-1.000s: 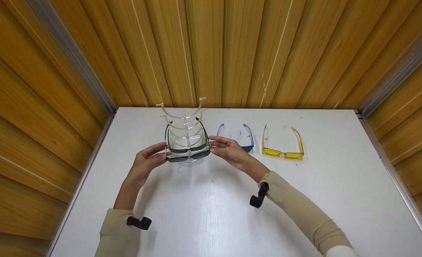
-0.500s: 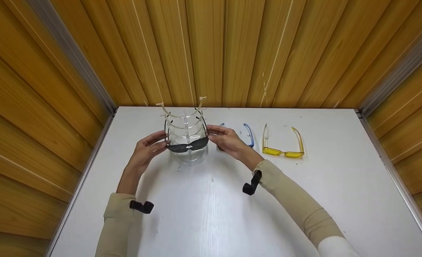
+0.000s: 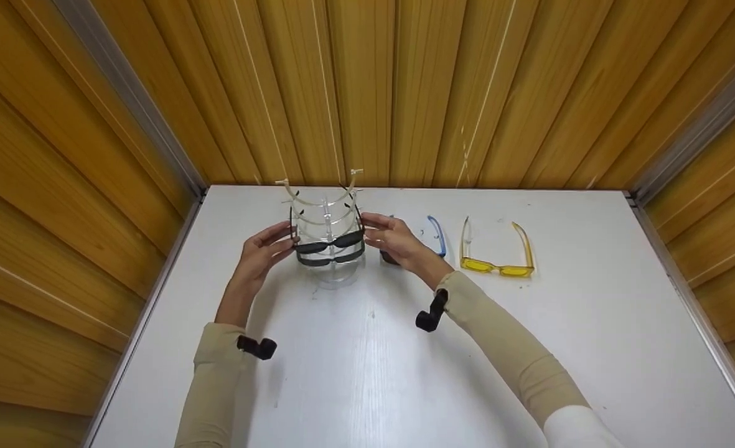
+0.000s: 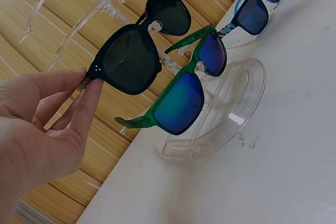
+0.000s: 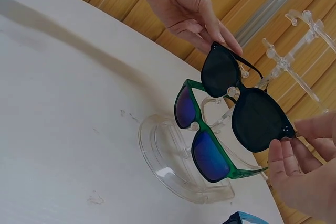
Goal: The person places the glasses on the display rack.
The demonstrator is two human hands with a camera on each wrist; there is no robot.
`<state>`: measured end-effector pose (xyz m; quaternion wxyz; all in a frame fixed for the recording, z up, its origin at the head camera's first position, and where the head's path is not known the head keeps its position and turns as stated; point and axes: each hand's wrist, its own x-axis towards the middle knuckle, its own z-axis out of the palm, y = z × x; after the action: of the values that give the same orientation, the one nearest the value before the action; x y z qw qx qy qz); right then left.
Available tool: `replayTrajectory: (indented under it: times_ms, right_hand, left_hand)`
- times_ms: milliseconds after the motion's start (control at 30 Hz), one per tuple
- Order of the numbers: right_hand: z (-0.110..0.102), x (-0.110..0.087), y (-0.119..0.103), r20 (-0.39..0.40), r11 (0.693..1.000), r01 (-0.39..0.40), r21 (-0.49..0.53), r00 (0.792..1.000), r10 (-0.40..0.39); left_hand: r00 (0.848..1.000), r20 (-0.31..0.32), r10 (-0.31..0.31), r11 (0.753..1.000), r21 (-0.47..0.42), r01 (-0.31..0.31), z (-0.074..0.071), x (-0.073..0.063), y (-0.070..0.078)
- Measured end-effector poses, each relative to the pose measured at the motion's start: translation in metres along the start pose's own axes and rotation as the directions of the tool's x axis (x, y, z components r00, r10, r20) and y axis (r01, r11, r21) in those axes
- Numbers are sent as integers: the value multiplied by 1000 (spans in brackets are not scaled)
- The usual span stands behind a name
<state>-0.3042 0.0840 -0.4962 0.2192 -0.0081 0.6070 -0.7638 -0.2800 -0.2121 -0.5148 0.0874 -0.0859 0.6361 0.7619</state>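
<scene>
Both hands hold black sunglasses with dark round lenses [image 4: 131,59], one at each side of the frame. My left hand [image 3: 258,252] pinches the hinge end on the left between thumb and fingers. On the other side my right hand [image 3: 398,239] pinches the opposite temple near its hinge. The temples point back around a clear plastic glasses stand [image 4: 247,103] with several curved tiers. Below the black pair, green-framed sunglasses with blue mirrored lenses [image 5: 210,156] sit on a lower tier. Above, the upper arms of the stand [image 5: 294,69] carry no glasses.
To the right of the stand lie blue sunglasses [image 3: 439,239], partly covered by the right hand in the head view. Farther right are yellow sunglasses [image 3: 496,269], temples unfolded. Everything rests on a white table [image 3: 367,373] with wood-look panels [image 3: 361,93] behind.
Both hands have carried the black sunglasses back and up along the stand. In the head view the pair went from in front of the green sunglasses to above them.
</scene>
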Motion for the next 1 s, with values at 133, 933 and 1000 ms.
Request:
replayTrajectory:
  times_ms: [133,933,1000]
  right_hand:
    - [-1,0,3,34,999,14,-30,999,-13]
    - [-8,-7,4,43,999,-23,-49,999,25]
    - [-10,-9,4,48,999,-23,-45,999,25]
  left_hand:
    - [1000,-6,11,1000,7,-11,1,1,-3]
    - [1000,17,9,1000,29,-10,-1,-5,2]
    - [1000,11,10,999,35,-11,-5,-9,4]
